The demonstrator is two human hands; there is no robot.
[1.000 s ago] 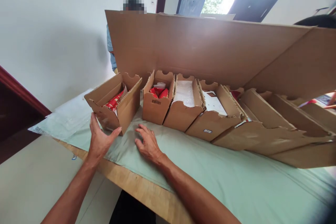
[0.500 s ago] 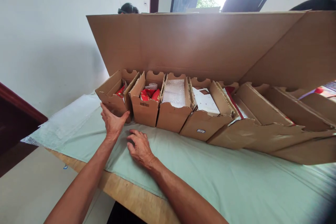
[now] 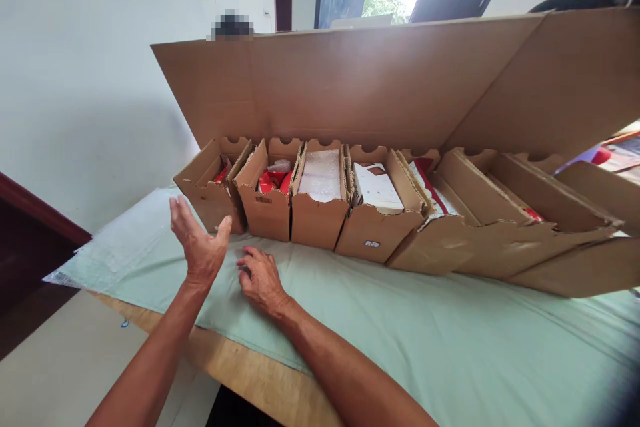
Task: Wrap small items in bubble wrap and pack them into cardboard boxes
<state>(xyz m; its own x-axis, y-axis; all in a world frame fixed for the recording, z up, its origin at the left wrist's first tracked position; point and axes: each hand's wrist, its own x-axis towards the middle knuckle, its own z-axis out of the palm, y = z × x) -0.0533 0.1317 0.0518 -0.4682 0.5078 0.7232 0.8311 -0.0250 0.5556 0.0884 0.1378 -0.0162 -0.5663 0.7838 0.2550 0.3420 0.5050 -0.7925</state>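
Observation:
My left hand (image 3: 200, 243) is raised in front of the leftmost cardboard box (image 3: 213, 200), with its fingers spread and nothing in it. My right hand (image 3: 263, 280) rests on the green cloth (image 3: 350, 320), fingers apart and loosely bent, holding nothing. Red packets (image 3: 220, 175) show inside the leftmost box. Beside it, a second cardboard box (image 3: 266, 217) contains red packaging (image 3: 275, 180). A third box (image 3: 317, 223) holds bubble wrap (image 3: 321, 177), and the fourth box (image 3: 367, 240) has a white carton (image 3: 377, 188) in it.
More open boxes (image 3: 500, 247) continue to the right. Behind the row stands a tall cardboard panel (image 3: 340, 87). Bubble wrap sheets (image 3: 127, 233) lie on the left end of the table, near its wooden edge (image 3: 245, 363). A person's blurred head (image 3: 233, 25) shows beyond the panel.
My left hand has come off the leftmost box and moved slightly left with its fingers spread. My right hand stays on the cloth. The view has shifted a little.

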